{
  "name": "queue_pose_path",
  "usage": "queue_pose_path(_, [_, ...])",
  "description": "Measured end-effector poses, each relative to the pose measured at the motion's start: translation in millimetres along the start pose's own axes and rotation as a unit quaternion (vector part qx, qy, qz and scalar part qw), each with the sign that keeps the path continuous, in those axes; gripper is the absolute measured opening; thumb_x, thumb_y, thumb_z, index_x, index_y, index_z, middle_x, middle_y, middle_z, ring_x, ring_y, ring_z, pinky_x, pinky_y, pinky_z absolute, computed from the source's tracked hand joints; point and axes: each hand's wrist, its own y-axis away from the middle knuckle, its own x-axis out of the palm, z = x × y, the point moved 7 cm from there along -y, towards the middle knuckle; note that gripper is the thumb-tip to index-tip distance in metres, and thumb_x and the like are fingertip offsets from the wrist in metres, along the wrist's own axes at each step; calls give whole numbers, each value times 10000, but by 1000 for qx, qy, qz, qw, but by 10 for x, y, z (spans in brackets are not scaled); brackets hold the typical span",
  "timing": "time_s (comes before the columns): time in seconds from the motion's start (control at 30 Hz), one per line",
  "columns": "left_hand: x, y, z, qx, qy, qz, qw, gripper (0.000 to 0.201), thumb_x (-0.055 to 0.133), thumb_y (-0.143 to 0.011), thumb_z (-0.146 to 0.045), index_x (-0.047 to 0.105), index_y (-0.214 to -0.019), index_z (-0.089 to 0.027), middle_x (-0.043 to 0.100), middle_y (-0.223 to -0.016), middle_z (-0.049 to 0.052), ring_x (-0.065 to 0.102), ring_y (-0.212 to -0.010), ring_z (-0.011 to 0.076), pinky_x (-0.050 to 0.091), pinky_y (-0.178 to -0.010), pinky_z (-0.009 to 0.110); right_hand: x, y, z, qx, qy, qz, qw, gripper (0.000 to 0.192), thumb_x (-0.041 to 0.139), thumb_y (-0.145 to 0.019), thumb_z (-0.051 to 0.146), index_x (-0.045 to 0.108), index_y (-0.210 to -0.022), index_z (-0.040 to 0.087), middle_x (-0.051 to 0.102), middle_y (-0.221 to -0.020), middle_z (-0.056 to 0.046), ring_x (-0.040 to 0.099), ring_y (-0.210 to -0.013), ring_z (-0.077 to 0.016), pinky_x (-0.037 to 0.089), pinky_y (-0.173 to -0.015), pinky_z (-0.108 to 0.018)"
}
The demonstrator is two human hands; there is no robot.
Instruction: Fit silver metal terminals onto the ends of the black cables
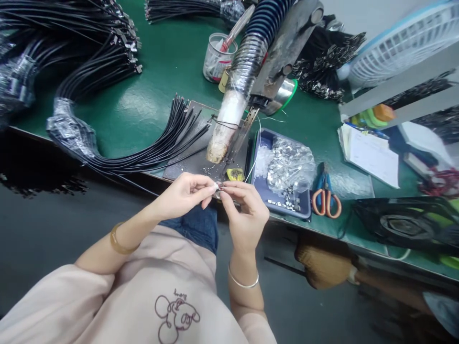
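I have both hands, left hand (pixel 184 193) and right hand (pixel 244 212), pinched together on a tiny metal connector (pixel 219 187); a loose grip could drop it off the surface (pixel 161 62) edge just beyond.

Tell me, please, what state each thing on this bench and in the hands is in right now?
Left hand: pinching a small metal part.
Right hand: fingertips pinched on the same part.
Black cable bundle: fanned out on the bench.
Scissors: lying shut.
Blue tray: holding a bag of metal clips.
Plastic cup: upright.
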Motion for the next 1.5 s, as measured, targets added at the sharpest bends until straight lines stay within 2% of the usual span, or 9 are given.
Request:
queue_pose_path(0.3, [51, 28, -20, -4, -9, 57, 998, 327, 580, -914, -288, 570, -623, -139, 549, -540, -9, 468, -525, 82, 401, -549, 205, 78, -6, -203, 139, -199, 64, 968, 122, 727, -845, 270, 690, -744, 213, 736, -943, -36, 748, -821, -165, 634, -730, -271])
queue_pose_path(0.4, [32, 45, 7, -11, -3, 31, 999, 246, 587, -899, -268, 596, -693, -135, 555, -560, -17, 488, -537, 80, 410, -564, 199, 2, -12, -266, 158, -213, 19, 964, 184, 729, -852, 326, 666, -732, 200, 728, -942, -39, 760, -830, -181, 641, -772, -307])
queue_pose_path(0.5, [-8, 51, 47, -21, -1, -11, 1000, 209, 614, -875, -280, 611, -726, -134, 576, -583, -12, 505, -545, 81, 413, -559, 195, -116, -13, -230, 124, -134, -48, 982, 140, 725, -857, 305, 689, -772, 201, 727, -947, -44, 759, -864, -187, 639, -776, -312])
queue_pose_path(0.67, [-25, 44, 39, -7, 1, -43, 999, 195, 636, -852, -270, 619, -714, -134, 590, -608, -9, 521, -559, 80, 439, -566, 189, 10, 5, -117, 83, -87, 19, 993, 37, 716, -845, 207, 748, -834, 223, 748, -936, -37, 746, -853, -168, 634, -724, -284])
queue_pose_path(0.97, [-11, 49, 20, 42, -32, -82, 995, 137, 637, -838, -213, 691, -755, -119, 705, -726, 40, 606, -644, 115, 499, -634, 211, 19, 12, -107, 61, -74, 23, 995, 68, 687, -862, 174, 733, -840, 220, 748, -954, -32, 744, -858, -155, 632, -731, -269])
queue_pose_path(1.2, [18, 109, -95, 197, -236, -100, 946, 183, 600, -926, -165, 769, -859, -146, 749, -786, 67, 618, -670, 141, 482, -676, 248, -65, 22, 160, -62, 115, 2, 991, 120, 661, -880, 113, 708, -878, 223, 748, -986, -43, 742, -935, -181, 634, -845, -346])
queue_pose_path(1.3, [64, 147, -110, 228, -273, -106, 929, 199, 581, -945, -184, 767, -878, -158, 756, -810, 81, 642, -717, 166, 490, -733, 273, -79, 26, 145, -42, 98, 7, 994, 117, 651, -877, 116, 693, -847, 220, 741, -991, -46, 749, -932, -190, 644, -831, -351])
queue_pose_path(1.4, [74, 150, -95, 185, -237, -91, 949, 249, 541, -958, -192, 719, -790, -151, 718, -728, 52, 597, -632, 135, 468, -685, 252, -44, 54, 40, 16, 3, 19, 1000, 96, 653, -867, 133, 674, -809, 206, 728, -1002, -47, 765, -905, -194, 657, -769, -322])
queue_pose_path(1.5, [52, 123, -17, 78, -148, -45, 985, 335, 524, -960, -239, 623, -653, -150, 595, -569, -6, 480, -512, 87, 399, -558, 211, -15, 99, 34, 13, -1, -8, 1000, 82, 661, -870, 152, 679, -812, 207, 726, -1028, -52, 760, -924, -199, 658, -833, -365])
